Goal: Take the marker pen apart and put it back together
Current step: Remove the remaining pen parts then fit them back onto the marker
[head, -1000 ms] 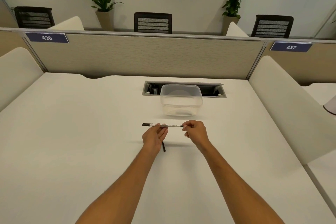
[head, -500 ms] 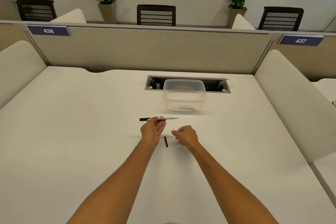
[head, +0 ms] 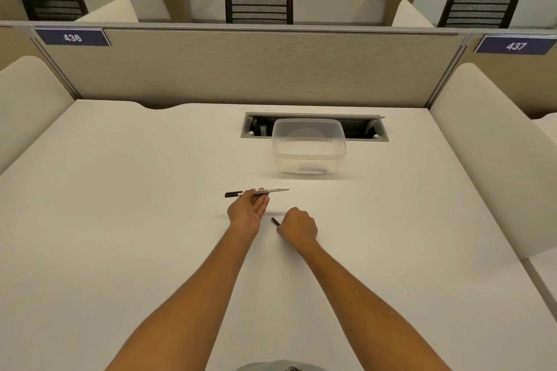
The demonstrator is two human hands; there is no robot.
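A slim white marker pen (head: 272, 190) with a black end pointing left is held level above the white desk (head: 120, 220) by my left hand (head: 247, 211), gripped between thumb and fingers near its middle. My right hand (head: 298, 227) rests lower on the desk with curled fingers, closed on a short black pen part (head: 275, 221) whose tip sticks out to the left of the knuckles. Whether that part is lifted off the desk I cannot tell.
A clear plastic container (head: 308, 146) stands behind the hands, in front of a grey cable slot (head: 373, 129). A beige partition (head: 241, 66) closes the far edge, and cream side panels (head: 494, 153) flank the desk.
My right hand let go of the marker's right end and dropped down to the black part lying on the desk, closing on it. My left hand keeps holding the marker.
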